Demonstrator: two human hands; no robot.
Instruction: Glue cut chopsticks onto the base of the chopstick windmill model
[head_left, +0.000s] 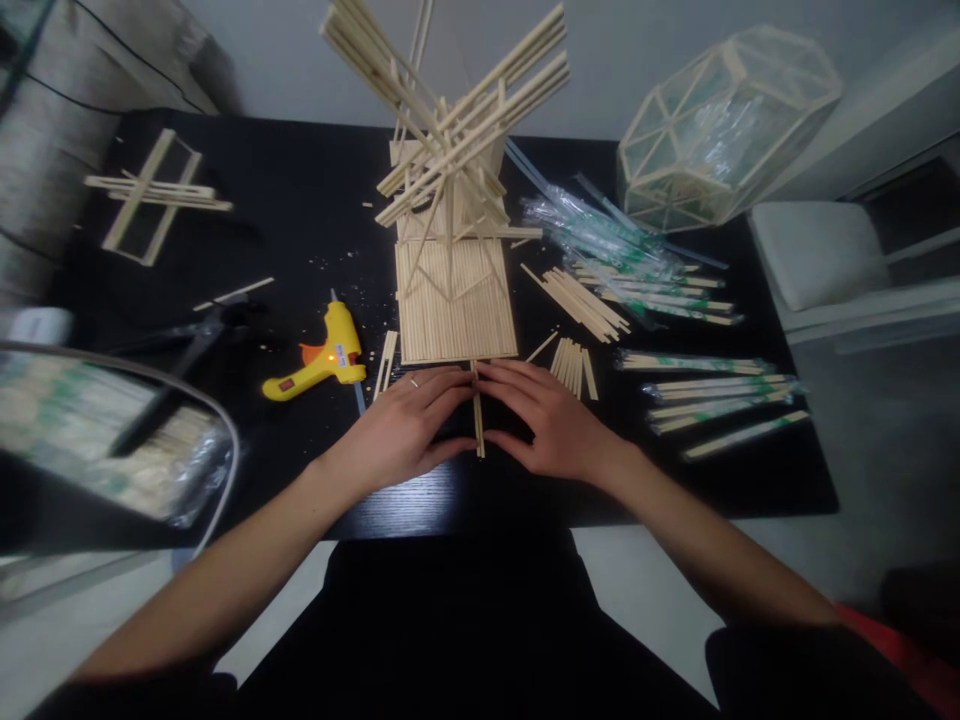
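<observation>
My left hand [401, 425] and my right hand [544, 420] lie flat on the black table [300, 220], palms down, fingers stretched and loosely together, closed around nothing. Between them lies a pair of sticks [478, 415], its long axis running straight away from me. My fingertips press in on it from both sides, the left from the left, the right from the right, and both hands sit equally near. Its far end touches the near edge of the flat stick panel [457, 310], roughly at the middle. Just left of my left hand lies the yellow glue gun [322, 362], nozzle toward the panel; to the right of my right hand are loose sticks [576, 365]. Beyond the panel rises the stick tower [450, 130], and further right the wrapped chopsticks [705, 385] and the faceted frame [720, 125].
</observation>
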